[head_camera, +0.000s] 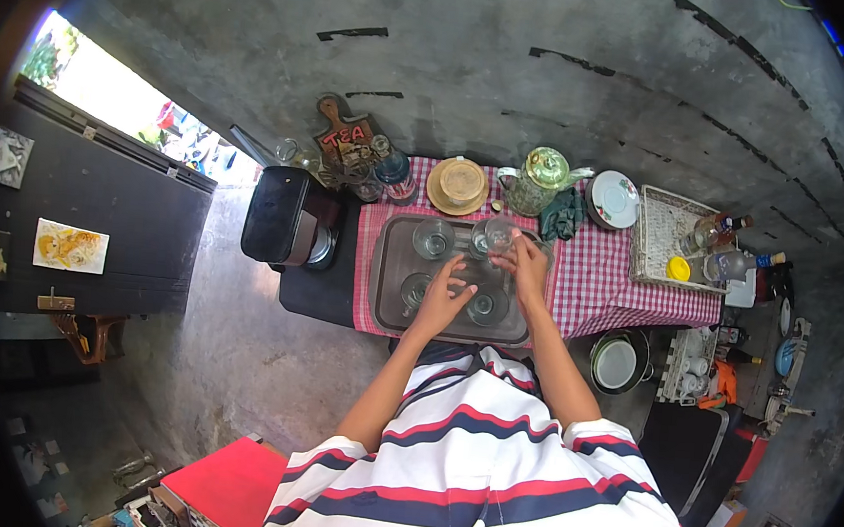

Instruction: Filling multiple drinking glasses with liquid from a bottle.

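Observation:
My right hand (527,269) grips a transparent glass cup (500,234) by its side, above the far part of a brown serving tray (384,318). Just behind that cup, partly covered by it, is another glass cup (478,241). My left hand (443,296) hovers over the tray with its fingers apart and nothing in it. Below its fingers, a glass cup (413,289) is partly hidden. One more glass cup (434,239) stands at the tray's far left, and another (488,308) near its front edge, between my forearms.
A black coffee machine (279,213) stands left of the tray. Behind it are a glass bottle (397,173), a stacked wooden dish set (459,184), a green patterned teapot (543,184) and a floral plate (614,199). A white wicker basket (655,239) holding bottles sits right, on checkered cloth (596,290).

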A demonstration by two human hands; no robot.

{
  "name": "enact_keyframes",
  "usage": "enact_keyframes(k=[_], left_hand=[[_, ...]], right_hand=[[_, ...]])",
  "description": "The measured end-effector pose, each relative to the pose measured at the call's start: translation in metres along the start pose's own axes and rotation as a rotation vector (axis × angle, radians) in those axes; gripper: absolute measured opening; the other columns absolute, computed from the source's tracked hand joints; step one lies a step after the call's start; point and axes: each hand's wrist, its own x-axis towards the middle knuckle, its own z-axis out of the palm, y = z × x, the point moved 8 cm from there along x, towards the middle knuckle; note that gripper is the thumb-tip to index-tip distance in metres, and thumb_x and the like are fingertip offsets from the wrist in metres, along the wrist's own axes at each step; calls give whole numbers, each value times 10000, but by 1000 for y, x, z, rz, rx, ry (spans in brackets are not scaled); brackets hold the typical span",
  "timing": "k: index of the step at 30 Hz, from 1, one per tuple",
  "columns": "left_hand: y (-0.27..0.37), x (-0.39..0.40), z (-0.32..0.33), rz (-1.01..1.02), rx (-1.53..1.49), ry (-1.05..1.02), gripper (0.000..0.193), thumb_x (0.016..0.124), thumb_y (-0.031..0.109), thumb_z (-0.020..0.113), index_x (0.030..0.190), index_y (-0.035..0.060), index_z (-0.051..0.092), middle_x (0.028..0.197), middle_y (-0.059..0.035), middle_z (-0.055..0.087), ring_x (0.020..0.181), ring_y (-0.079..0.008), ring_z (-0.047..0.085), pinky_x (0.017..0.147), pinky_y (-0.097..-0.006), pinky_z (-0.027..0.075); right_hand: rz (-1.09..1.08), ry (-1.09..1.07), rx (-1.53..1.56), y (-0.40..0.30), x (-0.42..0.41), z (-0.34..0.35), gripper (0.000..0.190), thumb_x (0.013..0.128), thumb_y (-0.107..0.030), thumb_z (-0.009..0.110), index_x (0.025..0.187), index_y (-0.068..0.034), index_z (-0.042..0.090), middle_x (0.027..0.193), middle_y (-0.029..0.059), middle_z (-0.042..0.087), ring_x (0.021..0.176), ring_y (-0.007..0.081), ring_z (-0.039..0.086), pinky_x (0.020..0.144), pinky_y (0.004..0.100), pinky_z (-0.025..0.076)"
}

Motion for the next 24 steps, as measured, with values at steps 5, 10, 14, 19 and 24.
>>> enact_keyframes(k=[5, 10, 14, 19, 24], left_hand=[[22, 0, -10, 106, 33, 60, 915, 840, 296, 828, 1577, 118, 315, 1480, -151, 492, 1200, -251, 604, 966, -392, 496], [23, -2, -28, 144, -36, 118, 841, 848, 259, 823, 1533, 73, 373, 1426, -170, 540, 1206, -240, 614, 972, -372, 510], [14, -3, -50, 126, -120, 129, 675, 857, 188, 813, 1421, 15, 485, 1269, -140, 652, 1109, -197, 665, 959, -338, 523], [17, -11, -80, 108, -149, 201, 636, 840, 137, 826, 1374, -12, 514, 1212, -123, 670, 1093, -185, 668, 970, -334, 517], [2, -19, -113, 136, -204, 299, 677, 819, 190, 849, 1373, -16, 520, 1182, -158, 707, 1084, -216, 695, 936, -355, 521]], right_hand=[[137, -174, -182, 19, -17, 21, 500, 1014, -362, 611, 1266, 69, 630, 921, 152, 722, 792, 244, 747, 666, 279, 590], [83, -274, -390, 23, -32, 53, 434, 1008, -385, 623, 1149, 14, 724, 837, 36, 682, 698, 88, 613, 632, 245, 550], [124, -349, -419, 24, -43, 78, 466, 1024, -404, 592, 1160, 23, 720, 838, 44, 689, 714, 90, 607, 630, 245, 504], [11, -406, -622, 18, -31, 111, 444, 1026, -387, 587, 1174, 12, 712, 851, 68, 711, 769, 129, 644, 731, 290, 514], [-210, -312, -603, 4, 9, 149, 349, 976, -293, 659, 1186, -18, 712, 960, 121, 739, 880, 193, 687, 805, 330, 526]])
